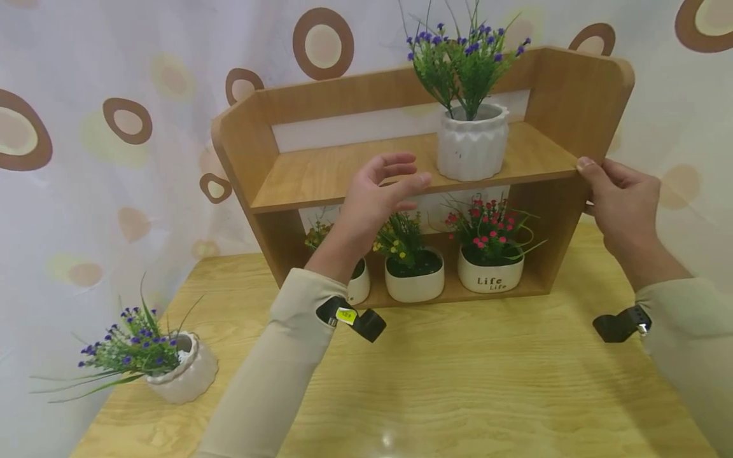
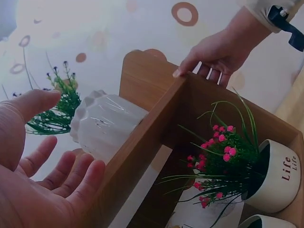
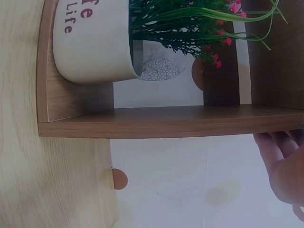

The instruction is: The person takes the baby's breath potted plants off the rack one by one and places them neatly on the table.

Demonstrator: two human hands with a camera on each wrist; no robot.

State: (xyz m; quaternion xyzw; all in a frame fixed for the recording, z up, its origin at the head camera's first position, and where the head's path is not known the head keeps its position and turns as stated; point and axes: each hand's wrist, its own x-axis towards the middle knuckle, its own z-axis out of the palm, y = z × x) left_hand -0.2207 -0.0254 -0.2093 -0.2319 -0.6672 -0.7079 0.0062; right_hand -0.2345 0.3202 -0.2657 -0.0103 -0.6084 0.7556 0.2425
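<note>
While the right grip (image 1: 627,200) pinches the near edge of the shelf (image 1: 338,162), thumb on the front and fingers bent round the outer face of its side panel, the left grip (image 1: 372,197) is loosely spread and has hold of nothing. From the right grip the shelf reaches leftward, passing behind the left grip to its far side panel; its long axis runs across the person's view, its open front turned toward the person. Between the two grips, on the upper board just right of the left grip, the white pot (image 1: 472,149) stands upright, mouth up, its purple flowers (image 1: 472,48) pointing upward. Whether the left grip's fingers touch the board's edge I cannot tell. Below the grips, on the lower board, sit the pink-flowered pot (image 1: 489,277), lettering facing forward, the yellow-flowered pot (image 1: 415,283) and a third pot (image 1: 359,286), partly hidden by the left forearm. Well left of the left grip, on the counter (image 1: 458,356), another ridged pot (image 1: 197,375) has its stems fanning leftward.
</note>
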